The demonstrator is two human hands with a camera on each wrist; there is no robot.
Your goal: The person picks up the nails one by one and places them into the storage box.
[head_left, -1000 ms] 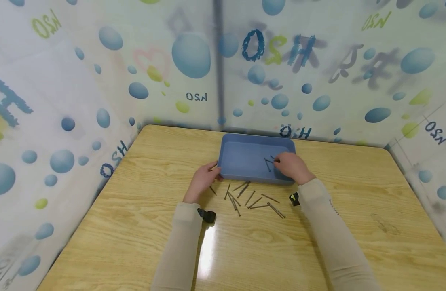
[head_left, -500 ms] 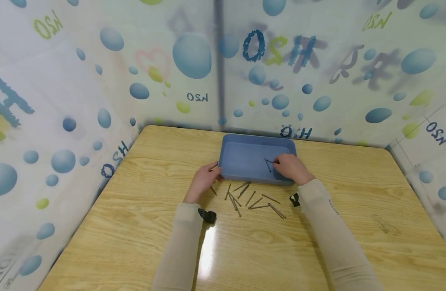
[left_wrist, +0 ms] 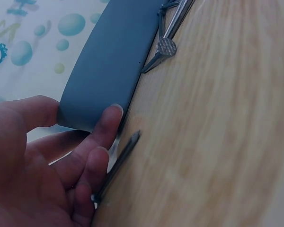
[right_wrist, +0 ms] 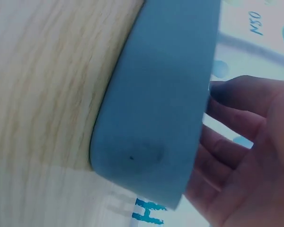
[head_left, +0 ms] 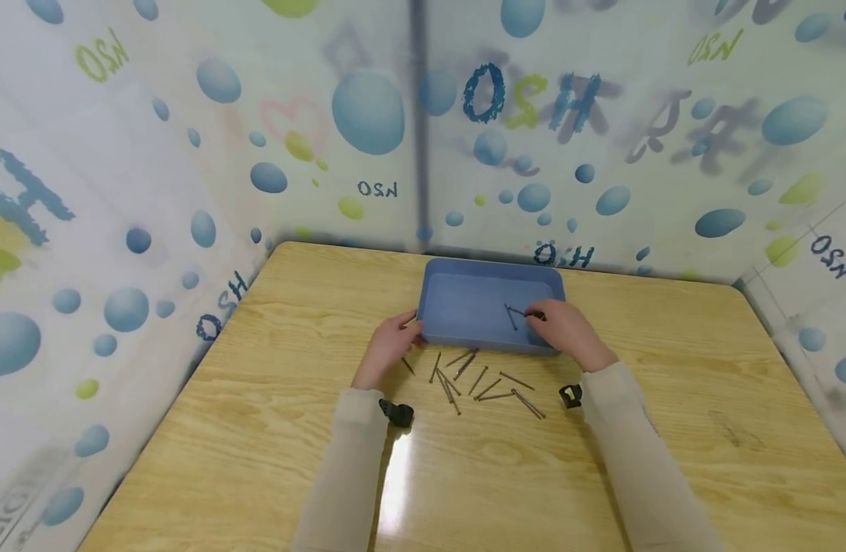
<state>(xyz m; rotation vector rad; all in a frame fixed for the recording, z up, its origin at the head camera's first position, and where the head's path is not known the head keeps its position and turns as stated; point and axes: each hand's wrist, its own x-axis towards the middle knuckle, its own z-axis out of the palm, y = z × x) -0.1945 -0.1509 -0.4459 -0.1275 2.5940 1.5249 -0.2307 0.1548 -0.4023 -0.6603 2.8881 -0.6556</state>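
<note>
My left hand grips the near left corner of the blue tray, thumb at the rim and fingers against the outer wall, as the left wrist view shows. Over the tray's right part, my right hand pinches the end of a nail with curled fingers. Another nail lies beside it on the tray floor, the two forming a narrow V. In the right wrist view the tray wall hides the fingertips and whatever they hold. A loose nail lies on the table right by my left fingers.
Several nails lie scattered on the wooden table in front of the tray, some crossing. A patterned wall stands close behind the tray. Black wrist cameras sit at both cuffs.
My right hand has shifted slightly right and toward me inside the tray; a nail seen earlier above its fingertips no longer shows. My left hand stays at the tray corner.
</note>
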